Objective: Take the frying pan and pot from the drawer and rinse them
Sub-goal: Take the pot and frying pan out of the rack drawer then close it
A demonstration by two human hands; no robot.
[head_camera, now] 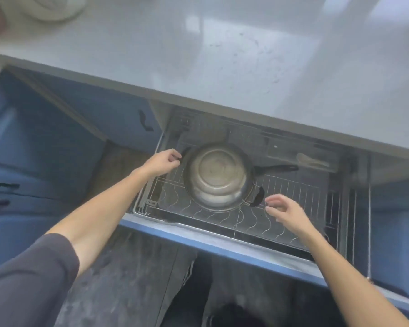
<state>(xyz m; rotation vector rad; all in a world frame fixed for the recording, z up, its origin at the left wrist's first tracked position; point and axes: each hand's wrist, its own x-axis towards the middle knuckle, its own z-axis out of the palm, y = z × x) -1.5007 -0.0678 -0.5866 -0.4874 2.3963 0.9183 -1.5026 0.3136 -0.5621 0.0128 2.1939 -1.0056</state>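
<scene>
Round stainless steel pot [219,177] w/ two black side handles sat in the wire rack [281,220] of the pulled-out blue-fronted drawer [222,246], left of centre. It seemed nested in a black frying pan; only the pan's long black handle [278,168] showed, sticking out to the right. Left hand [163,162] was at the pot's far-left handle, fingers curled around it, pinching. Right hand [285,212] was just beside the near-right handle [257,197], fingers spread, not touching yet. Grey countertop [222,55] above. Progress: drawer open, both items not lifted yet. Left to do: lift out, carry to a sink (none in view), rinse both.
</scene>
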